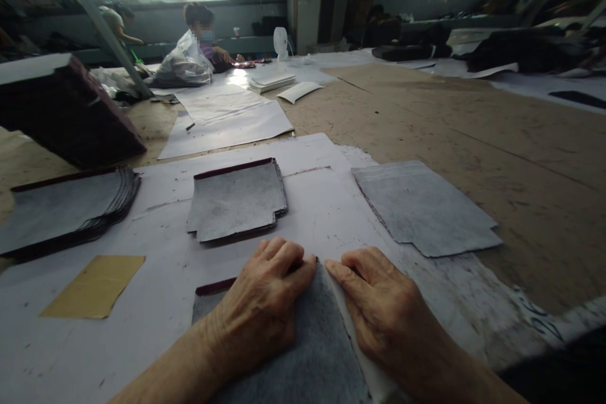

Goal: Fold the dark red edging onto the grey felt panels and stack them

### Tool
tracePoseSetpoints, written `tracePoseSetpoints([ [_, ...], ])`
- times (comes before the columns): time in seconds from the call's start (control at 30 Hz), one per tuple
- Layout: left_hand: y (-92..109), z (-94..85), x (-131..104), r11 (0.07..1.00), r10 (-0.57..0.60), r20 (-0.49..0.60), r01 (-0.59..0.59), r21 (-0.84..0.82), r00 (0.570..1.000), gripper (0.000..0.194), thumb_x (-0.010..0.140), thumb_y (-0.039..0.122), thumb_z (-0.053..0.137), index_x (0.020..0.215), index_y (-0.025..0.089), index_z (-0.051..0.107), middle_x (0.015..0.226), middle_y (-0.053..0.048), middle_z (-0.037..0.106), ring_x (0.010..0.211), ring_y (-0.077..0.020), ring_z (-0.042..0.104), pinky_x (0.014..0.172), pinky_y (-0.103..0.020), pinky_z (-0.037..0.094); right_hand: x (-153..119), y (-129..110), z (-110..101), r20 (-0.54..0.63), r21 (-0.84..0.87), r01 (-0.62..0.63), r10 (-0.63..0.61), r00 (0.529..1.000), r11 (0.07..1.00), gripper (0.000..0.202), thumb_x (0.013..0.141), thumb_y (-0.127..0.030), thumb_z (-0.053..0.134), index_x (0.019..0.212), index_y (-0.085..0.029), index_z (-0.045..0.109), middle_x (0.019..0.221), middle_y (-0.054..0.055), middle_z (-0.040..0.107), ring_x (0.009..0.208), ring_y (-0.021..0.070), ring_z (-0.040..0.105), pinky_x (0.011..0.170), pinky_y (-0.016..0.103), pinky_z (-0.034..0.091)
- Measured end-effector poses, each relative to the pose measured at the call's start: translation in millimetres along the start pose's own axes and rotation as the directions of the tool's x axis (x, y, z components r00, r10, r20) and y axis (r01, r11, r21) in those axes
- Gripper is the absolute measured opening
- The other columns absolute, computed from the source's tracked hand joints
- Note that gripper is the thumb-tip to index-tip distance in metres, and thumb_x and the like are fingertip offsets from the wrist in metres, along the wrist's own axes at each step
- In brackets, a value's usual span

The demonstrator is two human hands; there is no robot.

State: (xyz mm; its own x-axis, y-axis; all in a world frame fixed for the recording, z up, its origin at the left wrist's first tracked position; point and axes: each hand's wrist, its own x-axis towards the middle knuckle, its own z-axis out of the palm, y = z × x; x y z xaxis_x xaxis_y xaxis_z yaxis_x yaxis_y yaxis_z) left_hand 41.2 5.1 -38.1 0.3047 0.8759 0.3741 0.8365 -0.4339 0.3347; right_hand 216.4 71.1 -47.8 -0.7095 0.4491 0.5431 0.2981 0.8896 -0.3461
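Observation:
A grey fabric panel (pixel 317 353) with a dark red folded edge lies directly before me. My left hand (pixel 262 293) rests on it with curled fingers, the thumb and forefinger closed on its top right corner. Along the panel's right side runs a whitish strip (pixel 341 303), which looks like backing paper. The fingers of my right hand (pixel 383 297) are pinched together at the top of this strip, close to the left thumb. Beyond my hands lies a small stack of grey panels (pixel 237 196) with a dark red edge. More grey panels (pixel 421 208) lie to the right.
At left are a thick stack of grey panels (pixel 61 208), a tan paper piece (pixel 95 287) and a tall dark block-like stack (pixel 66 113). White sheets (pixel 231 126) cover part of the brown table (pixel 426 113). Two people, a plastic bag (pixel 184 63) and a small fan (pixel 281 43) are farther back.

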Motion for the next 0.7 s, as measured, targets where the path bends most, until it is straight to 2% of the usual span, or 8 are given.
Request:
tracePoseSetpoints([
  [0.13,1,-1.5,1,0.998,-0.018,0.034,0.016,0.057,0.999,0.038,0.067,0.003,0.041,0.102,0.012,0.054,0.087,-0.009,0.049,0.078,-0.0197,0.042,0.072,-0.038,0.041,1,0,1,0.03,0.013,-0.049,0.049,0.998,0.999,0.026,0.08,-0.002,0.039,0.091,-0.008,0.062,0.075,0.009,0.054,0.074,0.0195,0.048,0.064,0.033,0.045],
  [0.27,-2,-2.7,-1,0.993,-0.051,0.056,0.044,0.111,0.997,0.051,0.067,0.005,0.043,0.114,0.024,0.05,0.092,-0.006,0.049,0.08,-0.0202,0.044,0.071,-0.039,0.04,2,2,-2,0.045,0.045,-0.107,0.105,0.993,0.993,0.023,0.083,-0.007,0.039,0.089,-0.01,0.061,0.077,0.008,0.055,0.076,0.0194,0.051,0.067,0.034,0.045],
  [0.3,-2,-3.2,-1,0.992,-0.079,0.044,0.074,0.1,0.996,0.054,0.068,0.005,0.043,0.118,0.026,0.047,0.093,-0.006,0.049,0.08,-0.0201,0.045,0.071,-0.039,0.04,3,3,-3,0.036,0.062,-0.129,0.127,0.991,0.99,0.022,0.083,-0.008,0.04,0.091,-0.011,0.061,0.078,0.008,0.056,0.077,0.019,0.052,0.07,0.034,0.046],
  [0.37,-3,-4.9,-2,0.982,-0.181,0.0,0.181,0.049,0.984,0.053,0.071,0.007,0.044,0.122,0.021,0.041,0.093,-0.007,0.05,0.082,-0.02,0.046,0.073,-0.038,0.041,3,5,-6,0.023,0.113,-0.189,0.188,0.982,0.975,0.021,0.082,-0.008,0.043,0.094,-0.012,0.06,0.082,0.007,0.058,0.08,0.0167,0.054,0.074,0.031,0.046],
  [0.43,-2,-7.8,-2,0.948,-0.32,-0.018,0.32,0.004,0.947,0.04,0.074,0.013,0.048,0.114,0.014,0.045,0.09,-0.007,0.053,0.081,-0.0199,0.047,0.073,-0.037,0.042,5,7,-9,0.045,0.159,-0.252,0.248,0.968,0.955,0.02,0.08,-0.008,0.046,0.094,-0.014,0.06,0.084,0.005,0.06,0.08,0.0142,0.056,0.075,0.027,0.046],
  [0.53,-1,-12.8,0,0.891,-0.454,0.045,0.454,-0.003,0.89,0.022,0.072,0.019,0.054,0.093,0.015,0.051,0.084,-0.005,0.055,0.076,-0.0188,0.049,0.07,-0.035,0.041,12,7,-12,0.113,0.173,-0.329,0.313,0.943,0.928,0.019,0.077,-0.01,0.051,0.092,-0.016,0.062,0.085,0.003,0.061,0.079,0.0134,0.057,0.075,0.025,0.046],
  [0.63,-2,-16.2,2,0.868,-0.493,0.079,0.496,-0.034,0.867,0.015,0.07,0.019,0.058,0.083,0.017,0.052,0.076,-0.001,0.055,0.07,-0.0165,0.049,0.066,-0.031,0.038,28,7,-14,0.206,0.183,-0.351,0.314,0.927,0.918,0.016,0.079,-0.013,0.052,0.089,-0.017,0.064,0.086,0.003,0.062,0.081,0.0136,0.058,0.075,0.025,0.045],
  [0.7,-3,-17.1,2,0.864,-0.493,0.081,0.498,-0.077,0.866,0.015,0.069,0.018,0.059,0.081,0.018,0.052,0.07,0.001,0.054,0.066,-0.0143,0.048,0.063,-0.028,0.036,42,7,-13,0.301,0.202,-0.318,0.25,0.92,0.926,0.016,0.081,-0.017,0.051,0.086,-0.018,0.066,0.085,0.002,0.063,0.081,0.0132,0.058,0.075,0.024,0.044],
])
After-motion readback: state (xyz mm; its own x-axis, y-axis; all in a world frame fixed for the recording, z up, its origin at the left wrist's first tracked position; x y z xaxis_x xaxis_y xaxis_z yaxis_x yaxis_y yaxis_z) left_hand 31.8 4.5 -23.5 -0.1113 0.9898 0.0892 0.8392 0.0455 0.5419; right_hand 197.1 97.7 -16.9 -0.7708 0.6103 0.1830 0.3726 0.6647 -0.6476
